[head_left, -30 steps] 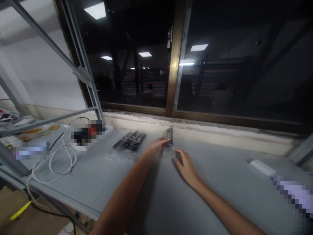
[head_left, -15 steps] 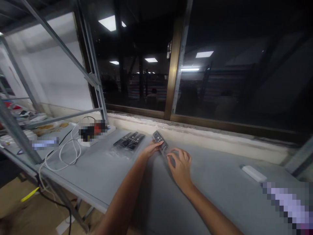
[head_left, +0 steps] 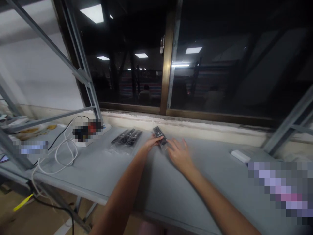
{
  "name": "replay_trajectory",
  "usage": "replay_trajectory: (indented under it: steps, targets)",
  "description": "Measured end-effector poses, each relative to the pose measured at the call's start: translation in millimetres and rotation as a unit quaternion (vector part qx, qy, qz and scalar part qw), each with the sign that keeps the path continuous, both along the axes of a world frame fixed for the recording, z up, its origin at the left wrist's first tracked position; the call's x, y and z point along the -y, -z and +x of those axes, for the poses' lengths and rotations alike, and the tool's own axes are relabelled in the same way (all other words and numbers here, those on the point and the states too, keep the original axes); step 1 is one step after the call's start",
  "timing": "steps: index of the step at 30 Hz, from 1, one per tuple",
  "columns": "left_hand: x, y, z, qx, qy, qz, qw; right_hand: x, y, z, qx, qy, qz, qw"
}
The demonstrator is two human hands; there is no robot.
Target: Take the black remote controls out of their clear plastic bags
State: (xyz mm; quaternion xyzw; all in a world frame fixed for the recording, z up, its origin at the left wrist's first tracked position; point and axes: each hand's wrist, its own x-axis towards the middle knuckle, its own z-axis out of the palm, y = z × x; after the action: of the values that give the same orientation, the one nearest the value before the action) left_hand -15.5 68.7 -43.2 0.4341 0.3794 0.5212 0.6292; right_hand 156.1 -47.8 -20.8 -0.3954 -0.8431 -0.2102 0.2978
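A black remote control (head_left: 159,134) in a clear plastic sleeve lies tilted on the grey table (head_left: 102,176). My left hand (head_left: 151,144) grips its near end with fingers and thumb. My right hand (head_left: 179,154) rests flat beside it on the right, fingers spread, its fingertips touching the sleeve's edge. Three more bagged black remotes (head_left: 127,137) lie side by side to the left, a short way from my left hand.
A white power strip (head_left: 84,140) with looping white cables (head_left: 62,156) sits at the left near a metal shelf frame (head_left: 85,81). A white flat object (head_left: 241,156) lies at the right. A dark window (head_left: 220,58) and its sill run along the table's far edge.
The remote has swung from pointing straight away to tilting left. My right hand moved up to it and now lies flat with spread fingers instead of pinching. The camera shifted slightly.
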Motion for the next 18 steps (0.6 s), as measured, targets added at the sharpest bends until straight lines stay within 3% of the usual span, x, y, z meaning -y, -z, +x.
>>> replay_trajectory:
  steps: [8,15,18]
  targets:
    - [7.8,0.2,6.9,0.001,0.097,0.011,0.995,-8.1,6.6,4.4,0.063,0.019,0.035,0.997]
    - [-5.5,10.1,8.9,0.038,0.102,-0.044,0.993,-15.7,12.3,3.6,0.072,0.034,0.068,0.994]
    - [-9.9,14.4,6.6,0.025,0.093,-0.029,0.995,-14.0,10.6,4.4,0.062,0.028,0.065,0.996]
